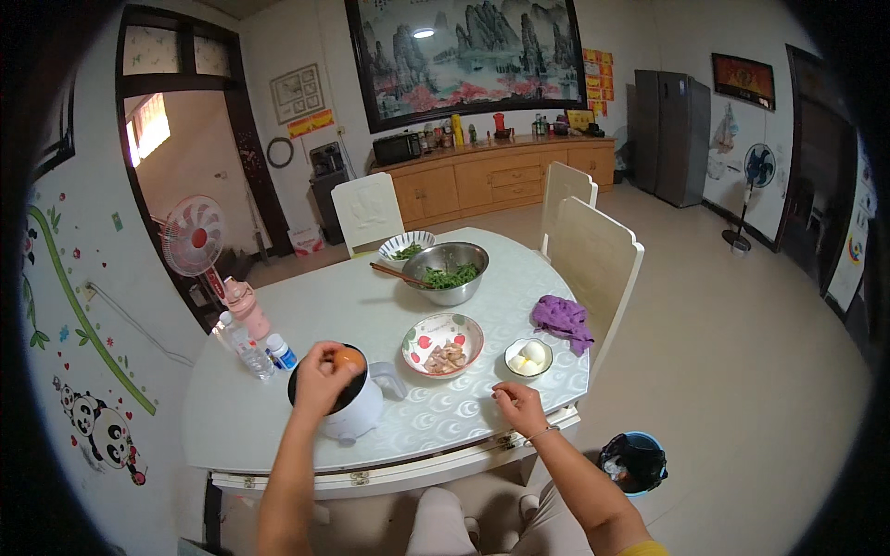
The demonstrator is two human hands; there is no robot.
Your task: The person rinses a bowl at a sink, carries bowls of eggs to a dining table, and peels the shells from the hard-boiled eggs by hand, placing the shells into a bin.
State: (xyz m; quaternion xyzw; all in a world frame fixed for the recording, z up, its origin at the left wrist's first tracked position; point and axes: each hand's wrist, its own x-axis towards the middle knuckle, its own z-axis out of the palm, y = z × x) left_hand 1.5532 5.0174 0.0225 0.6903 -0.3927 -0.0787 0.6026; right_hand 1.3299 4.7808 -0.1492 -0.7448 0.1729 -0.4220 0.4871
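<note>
A brown egg (350,359) is pinched in the fingers of my left hand (322,378), over the mouth of a white electric pot (357,424) with a dark inside and a grey handle. My right hand (521,408) is by the table's near edge with its fingers curled; anything in them is hidden. Just beyond it, a small dark-rimmed bowl (511,356) contains peeled white eggs (532,353). Between the pot and that bowl stands a fruit-patterned bowl (468,335) with pale pink pieces of meat (447,358).
Farther back are a steel bowl (451,296) of greens with chopsticks and a striped bowl (385,250). A purple cloth (563,320) lies at the right. Bottles (247,345) stand at the left, near a fan (195,236). A lined bin (635,473) stands on the floor.
</note>
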